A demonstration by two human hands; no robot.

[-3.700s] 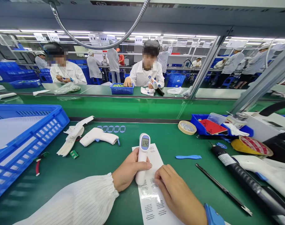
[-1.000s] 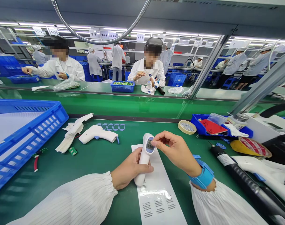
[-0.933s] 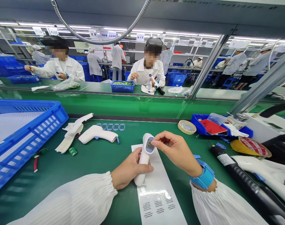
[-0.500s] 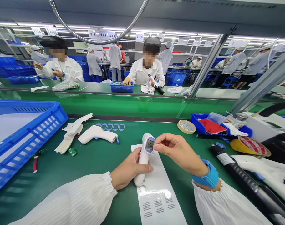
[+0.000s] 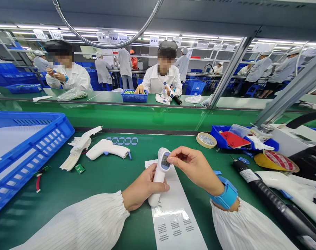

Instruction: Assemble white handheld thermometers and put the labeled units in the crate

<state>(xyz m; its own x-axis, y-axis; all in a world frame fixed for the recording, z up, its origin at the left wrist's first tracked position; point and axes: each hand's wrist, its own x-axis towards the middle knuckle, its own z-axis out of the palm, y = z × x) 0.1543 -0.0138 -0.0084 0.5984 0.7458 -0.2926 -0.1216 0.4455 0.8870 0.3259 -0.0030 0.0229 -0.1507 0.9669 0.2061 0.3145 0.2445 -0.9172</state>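
Observation:
My left hand (image 5: pixel 142 189) is wrapped round the handle of a white thermometer gun (image 5: pixel 159 173), held upright with its grey display facing me. My right hand (image 5: pixel 195 168) pinches thumb and forefinger at the right edge of that display; what sits between the fingertips is too small to make out. A blue wrist strap (image 5: pixel 227 194) is on my right wrist. Under both hands lies a long white sheet of printed labels (image 5: pixel 174 217) on the green mat.
A blue crate (image 5: pixel 25 152) stands at the left. Another white thermometer gun (image 5: pixel 107 148), loose shell halves (image 5: pixel 78 151) and a small circuit board (image 5: pixel 79 169) lie beyond. A tape roll (image 5: pixel 206 140), a blue parts tray (image 5: pixel 221 139) and a black electric screwdriver (image 5: pixel 272 205) sit right. Other workers sit across the conveyor.
My right hand has lifted off the label sheet and come up to pinch at the display. My left hand has tilted the thermometer gun slightly; in the last second little has moved.

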